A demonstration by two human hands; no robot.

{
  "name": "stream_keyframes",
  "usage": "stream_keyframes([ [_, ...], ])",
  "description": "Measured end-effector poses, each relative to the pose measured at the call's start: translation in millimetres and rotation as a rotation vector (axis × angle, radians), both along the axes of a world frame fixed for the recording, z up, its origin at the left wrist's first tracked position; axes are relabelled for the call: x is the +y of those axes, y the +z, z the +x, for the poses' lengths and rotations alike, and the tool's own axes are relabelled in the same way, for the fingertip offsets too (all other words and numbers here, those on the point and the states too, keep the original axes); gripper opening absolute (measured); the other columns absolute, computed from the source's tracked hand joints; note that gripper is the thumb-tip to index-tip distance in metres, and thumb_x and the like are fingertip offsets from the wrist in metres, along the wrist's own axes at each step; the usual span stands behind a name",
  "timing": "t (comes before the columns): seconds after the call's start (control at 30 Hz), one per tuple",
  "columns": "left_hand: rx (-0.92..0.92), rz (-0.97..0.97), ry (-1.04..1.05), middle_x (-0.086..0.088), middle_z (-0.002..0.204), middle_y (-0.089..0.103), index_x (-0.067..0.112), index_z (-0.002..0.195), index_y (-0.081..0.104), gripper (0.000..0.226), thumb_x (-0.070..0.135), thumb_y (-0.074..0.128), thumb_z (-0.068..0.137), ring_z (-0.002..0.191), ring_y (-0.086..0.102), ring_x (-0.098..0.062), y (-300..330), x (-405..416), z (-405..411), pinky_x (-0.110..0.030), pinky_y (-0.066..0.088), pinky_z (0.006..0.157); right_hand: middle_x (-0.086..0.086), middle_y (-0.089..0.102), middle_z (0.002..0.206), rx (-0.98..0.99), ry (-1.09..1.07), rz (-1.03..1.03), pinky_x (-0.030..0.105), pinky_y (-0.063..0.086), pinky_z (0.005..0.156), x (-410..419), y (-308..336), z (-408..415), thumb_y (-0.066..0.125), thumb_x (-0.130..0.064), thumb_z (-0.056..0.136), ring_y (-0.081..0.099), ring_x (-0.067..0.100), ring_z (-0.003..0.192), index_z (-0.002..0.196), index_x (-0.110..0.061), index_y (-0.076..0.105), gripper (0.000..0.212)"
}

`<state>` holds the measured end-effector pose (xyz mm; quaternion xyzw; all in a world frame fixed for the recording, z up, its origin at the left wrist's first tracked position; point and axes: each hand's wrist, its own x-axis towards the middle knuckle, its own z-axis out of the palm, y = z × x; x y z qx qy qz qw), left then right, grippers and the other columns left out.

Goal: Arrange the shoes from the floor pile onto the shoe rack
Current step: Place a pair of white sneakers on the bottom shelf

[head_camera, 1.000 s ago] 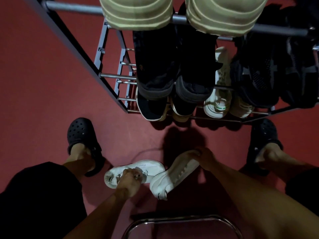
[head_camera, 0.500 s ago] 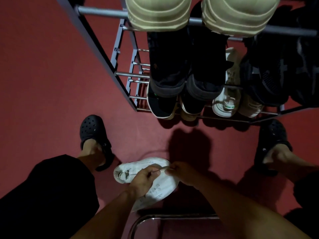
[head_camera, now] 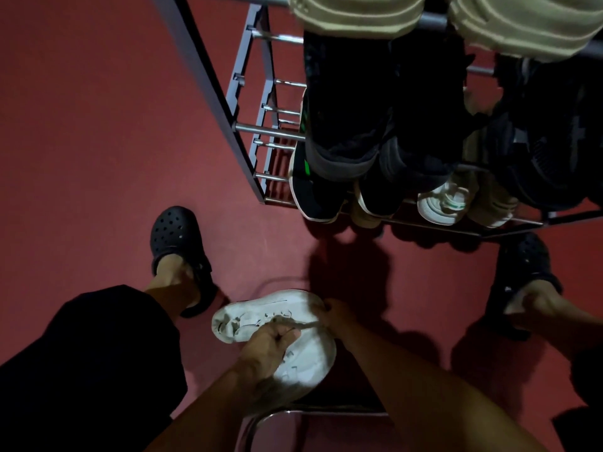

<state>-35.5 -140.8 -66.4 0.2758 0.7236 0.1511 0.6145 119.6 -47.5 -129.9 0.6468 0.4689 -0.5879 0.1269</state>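
Observation:
Two white sneakers lie pressed together on the red floor between my feet. The upper white sneaker [head_camera: 261,313] points left; the lower white sneaker [head_camera: 310,357] shows its side beneath it. My left hand [head_camera: 266,349] grips both from the near side, fingers curled over the shoe openings. My right hand [head_camera: 332,313] pinches the right end of the upper sneaker. The metal shoe rack [head_camera: 257,132] stands ahead, filled with dark shoes [head_camera: 346,125], a white and green sneaker [head_camera: 440,203] on the bottom tier and beige shoes [head_camera: 355,14] on top.
My feet wear black clogs: left clog [head_camera: 176,236], right clog [head_camera: 522,265]. A chrome stool frame [head_camera: 293,414] curves under my arms at the bottom. Bare red floor [head_camera: 98,125] spreads left of the rack.
My right hand brought the second white sneaker leftward against the first one. Both hands now hold the pair together, and the view has shifted closer to the rack.

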Motion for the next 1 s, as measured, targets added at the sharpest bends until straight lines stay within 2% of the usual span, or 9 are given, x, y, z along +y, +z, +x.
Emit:
stream_keyframes([
  [0.17, 0.053, 0.056, -0.140, 0.008, 0.082, 0.070, 0.019, 0.084, 0.072, 0.017, 0.034, 0.071, 0.092, 0.063, 0.062, -0.004, 16.4, 10.5, -7.4, -0.028, 0.056, 0.064, 0.012, 0.067, 0.104, 0.114, -0.128, 0.016, 0.048, 0.060, 0.067, 9.5, 31.3, 5.2, 0.056, -0.060, 0.083, 0.070, 0.035, 0.089, 0.092, -0.028, 0.059, 0.034],
  [0.33, 0.183, 0.107, -0.242, 0.003, 0.073, 0.073, 0.022, 0.076, 0.066, 0.021, 0.038, 0.065, 0.090, 0.058, 0.063, -0.006, 51.0, 38.2, 11.5, -0.032, 0.055, 0.063, 0.011, 0.066, 0.104, 0.042, -0.101, 0.337, 0.035, 0.046, 0.083, 4.8, 78.9, 22.4, 0.044, -0.037, 0.102, 0.063, 0.028, 0.100, 0.107, -0.011, 0.058, 0.030],
  [0.43, 0.204, 0.211, -0.330, 0.006, 0.079, 0.073, 0.024, 0.091, 0.073, 0.026, 0.049, 0.066, 0.086, 0.069, 0.069, -0.003, 73.3, 53.1, 34.1, -0.030, 0.058, 0.070, 0.012, 0.067, 0.111, -0.003, -0.254, 0.402, 0.027, 0.040, 0.080, -4.9, 94.2, 44.5, 0.043, -0.032, 0.103, 0.062, 0.027, 0.104, 0.107, -0.015, 0.060, 0.025],
  [0.53, 0.161, 0.253, -0.375, 0.003, 0.083, 0.064, 0.010, 0.104, 0.069, 0.016, 0.021, 0.065, 0.093, 0.063, 0.064, 0.009, 90.6, 65.4, 64.7, -0.014, 0.055, 0.064, 0.010, 0.065, 0.117, -0.039, -0.375, 0.491, 0.028, 0.042, 0.092, -12.3, 109.5, 72.7, 0.048, -0.026, 0.100, 0.061, 0.025, 0.110, 0.116, -0.007, 0.063, 0.029],
  [0.63, 0.202, 0.192, -0.185, 0.001, 0.091, 0.067, 0.024, 0.093, 0.071, 0.025, 0.044, 0.057, 0.089, 0.084, 0.066, -0.018, 107.0, 71.6, 95.9, -0.034, 0.051, 0.075, 0.005, 0.064, 0.123, -0.077, -0.511, 0.539, 0.038, 0.046, 0.101, -22.3, 122.0, 94.4, 0.046, -0.035, 0.094, 0.060, 0.023, 0.116, 0.124, -0.016, 0.062, 0.040],
  [0.73, 0.539, 0.395, -0.057, 0.005, 0.104, 0.059, 0.031, 0.098, 0.063, 0.029, 0.054, 0.069, 0.081, 0.102, 0.055, -0.023, 110.8, 55.2, 109.0, -0.032, 0.035, 0.083, 0.016, 0.067, 0.118, -0.216, -0.603, 0.528, 0.039, 0.050, 0.093, -26.6, 138.9, 110.0, 0.047, -0.032, 0.099, 0.063, 0.034, 0.109, 0.117, -0.012, 0.065, 0.033],
  [0.8, 0.579, 0.316, 0.187, -0.005, 0.122, 0.053, 0.024, 0.115, 0.058, 0.068, 0.068, 0.071, 0.065, 0.117, 0.046, -0.030, 130.9, 46.2, 119.1, -0.040, 0.034, 0.098, 0.022, 0.065, 0.117, -0.291, -0.665, 0.507, 0.040, 0.049, 0.091, -27.7, 151.3, 114.8, 0.047, -0.038, 0.099, 0.062, 0.040, 0.108, 0.117, -0.005, 0.062, 0.041],
  [0.93, 0.353, -0.014, 0.548, -0.023, 0.144, 0.038, 0.009, 0.140, 0.038, 0.102, 0.059, 0.083, 0.064, 0.137, 0.034, -0.040, 154.7, 28.6, 143.9, -0.046, 0.034, 0.110, 0.019, 0.065, 0.114, -0.333, -0.760, 0.434, 0.040, 0.050, 0.087, -31.8, 165.5, 122.2, 0.045, -0.046, 0.098, 0.063, 0.037, 0.102, 0.119, -0.008, 0.060, 0.046],
  [1.0, 0.109, -0.098, 0.575, -0.022, 0.143, 0.043, 0.007, 0.144, 0.036, 0.110, 0.056, 0.088, 0.060, 0.133, 0.046, -0.040, 148.8, 19.1, 155.6, -0.049, 0.042, 0.108, 0.013, 0.061, 0.118, -0.267, -0.705, 0.396, 0.040, 0.050, 0.092, -36.6, 166.5, 127.9, 0.058, -0.045, 0.088, 0.060, 0.033, 0.105, 0.124, -0.016, 0.055, 0.047],
])
